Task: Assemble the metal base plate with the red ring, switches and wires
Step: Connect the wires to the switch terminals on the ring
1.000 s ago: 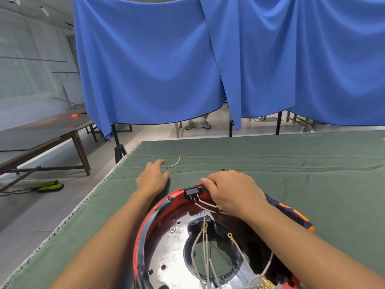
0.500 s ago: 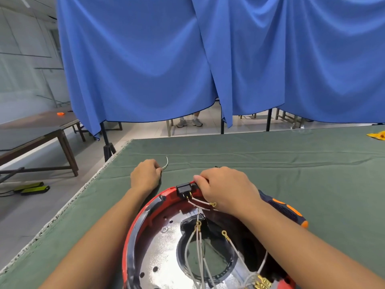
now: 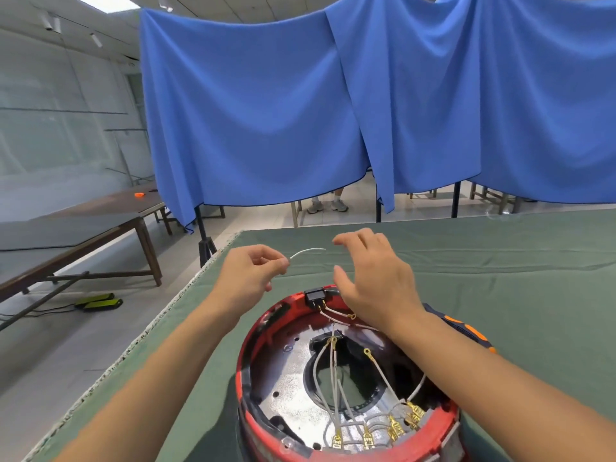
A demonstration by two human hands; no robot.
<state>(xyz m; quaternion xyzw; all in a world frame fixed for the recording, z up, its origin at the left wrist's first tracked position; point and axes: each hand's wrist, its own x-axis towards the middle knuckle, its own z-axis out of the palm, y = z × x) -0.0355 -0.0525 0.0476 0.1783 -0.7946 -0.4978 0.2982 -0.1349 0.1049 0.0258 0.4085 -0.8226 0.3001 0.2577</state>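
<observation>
**Loose wire held up, ready for its terminal**

While the left hand (image 3: 251,273) pinches a short white wire (image 3: 306,251) between thumb and fingertips, lifted clear of the green cloth (image 3: 500,278), the right hand (image 3: 370,281) hovers beside it with fingers spread and relaxed, holding nothing. The wire's free end points toward the right hand, not touching it.

Below both hands sits the red ring (image 3: 246,361) around the metal plate (image 3: 286,371). A black switch (image 3: 315,296) is seated in the ring's far edge, just under the right hand, with thin leads running from it. More wires (image 3: 333,378) cross the plate's central opening to brass terminals (image 3: 393,431) along the near rim. A screwdriver handle (image 3: 466,328) lies behind the right wrist.

The step in hand looks like fitting this loose wire to the switch. To do it well, the right hand should probably take the free end close to its tip, so the wire does not bend, then guide it straight onto a switch tab while the left hand steadies the ring. Which tab is free cannot be told from here.
</observation>
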